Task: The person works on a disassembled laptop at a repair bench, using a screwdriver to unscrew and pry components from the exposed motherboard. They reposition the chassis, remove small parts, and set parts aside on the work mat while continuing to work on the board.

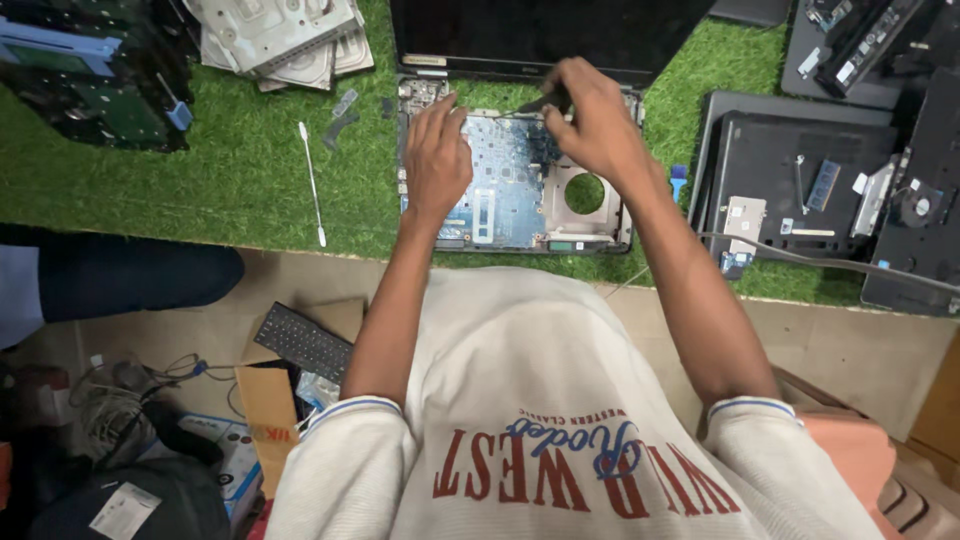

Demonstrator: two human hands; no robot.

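An opened laptop base (590,232) with a bare blue circuit board (505,190) lies on the green turf mat (250,180), its dark screen (540,35) tilted up behind. My left hand (437,155) rests flat on the left part of the board, fingers together. My right hand (595,120) hovers over the board's upper right and pinches a thin dark tool (540,100), whose tip points left over the board. A round hole (585,193) in the frame shows just below my right wrist.
A white swab stick (312,185) lies left of the laptop. Metal drive plates (285,40) and a dark computer unit (95,75) sit at the back left. Other dismantled laptop bases (800,180) lie right. A loose keyboard (305,342) and cardboard box (268,410) rest on the floor.
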